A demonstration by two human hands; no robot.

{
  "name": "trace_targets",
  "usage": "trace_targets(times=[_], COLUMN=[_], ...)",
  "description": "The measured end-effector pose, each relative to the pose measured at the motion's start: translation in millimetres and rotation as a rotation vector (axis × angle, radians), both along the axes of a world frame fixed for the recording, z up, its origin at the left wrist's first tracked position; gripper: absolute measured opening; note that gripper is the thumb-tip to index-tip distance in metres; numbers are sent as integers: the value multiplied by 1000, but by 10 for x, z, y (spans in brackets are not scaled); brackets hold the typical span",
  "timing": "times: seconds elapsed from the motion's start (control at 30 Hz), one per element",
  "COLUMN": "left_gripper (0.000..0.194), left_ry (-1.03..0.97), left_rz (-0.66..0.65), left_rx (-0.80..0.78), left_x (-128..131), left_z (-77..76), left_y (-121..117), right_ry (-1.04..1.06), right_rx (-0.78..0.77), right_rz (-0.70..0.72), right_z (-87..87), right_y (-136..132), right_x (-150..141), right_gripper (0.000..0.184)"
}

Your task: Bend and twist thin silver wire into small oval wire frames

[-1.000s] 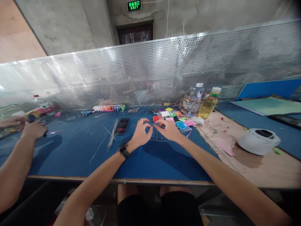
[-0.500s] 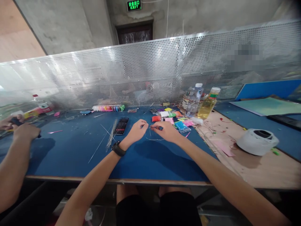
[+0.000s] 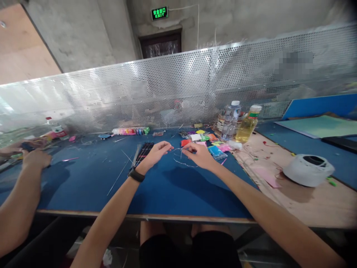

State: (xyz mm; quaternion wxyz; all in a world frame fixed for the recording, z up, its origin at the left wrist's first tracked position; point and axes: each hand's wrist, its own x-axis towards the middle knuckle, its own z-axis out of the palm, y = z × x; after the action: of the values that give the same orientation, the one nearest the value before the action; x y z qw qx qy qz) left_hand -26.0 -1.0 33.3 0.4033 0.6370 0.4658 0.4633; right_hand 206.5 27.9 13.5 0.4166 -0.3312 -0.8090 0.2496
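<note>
My right hand (image 3: pixel 198 153) pinches a thin, pale wire (image 3: pixel 186 165) between thumb and fingertips. Part of that wire curves in a loose loop to the left of the hand, above the blue tabletop (image 3: pixel 167 193). My left hand (image 3: pixel 158 153), with a black band on the wrist, is held just left of the loop. Its fingers are stretched toward the wire and slightly apart, with nothing visible in them. Under and behind that hand lies a dark phone (image 3: pixel 145 149), partly covered. Several thin straight wires (image 3: pixel 118 178) lie left of the phone.
Small colourful packets (image 3: pixel 216 150) lie beyond my right hand, near a clear bottle (image 3: pixel 230 121) and a bottle of yellow liquid (image 3: pixel 247 124). A white roll (image 3: pixel 308 173) sits on bare wood at right. Another person's hand (image 3: pixel 36 160) works at far left. A perforated metal screen (image 3: pixel 173 82) stands behind.
My left hand has moved a little left, away from my right hand, and its fingers have loosened. The wire loop now shows between the hands. The view has tilted slightly.
</note>
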Motion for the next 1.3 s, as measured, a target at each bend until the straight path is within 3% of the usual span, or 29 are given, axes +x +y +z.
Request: trace_targets(times=[0.13, 0.3, 0.5, 0.7, 0.83, 1.17, 1.3], left_gripper=[32, 34, 29, 24, 22, 29, 30], left_ry=[55, 27, 82, 158, 198, 251, 265], left_rz=[-127, -131, -108, 22, 105, 90, 74], left_rx=[167, 179, 236, 336, 364, 205, 198], left_x=[150, 286, 344, 379, 443, 518, 514], left_z=[-116, -203, -276, -247, -209, -171, -169], left_y=[-11, -61, -51, -96, -151, -242, -236], right_ry=[99, 165, 57, -25, -51, 1, 174], right_rx=[-137, -234, -73, 253, 333, 27, -298], right_rz=[24, 92, 80, -81, -177, -158, -81], right_z=[-20, -29, 18, 29, 5, -6, -27], right_y=[29, -3, -104, -159, -150, -76, -23], right_x=[5, -49, -76, -101, -114, -128, -170], right_gripper=[26, 25, 22, 20, 25, 46, 37])
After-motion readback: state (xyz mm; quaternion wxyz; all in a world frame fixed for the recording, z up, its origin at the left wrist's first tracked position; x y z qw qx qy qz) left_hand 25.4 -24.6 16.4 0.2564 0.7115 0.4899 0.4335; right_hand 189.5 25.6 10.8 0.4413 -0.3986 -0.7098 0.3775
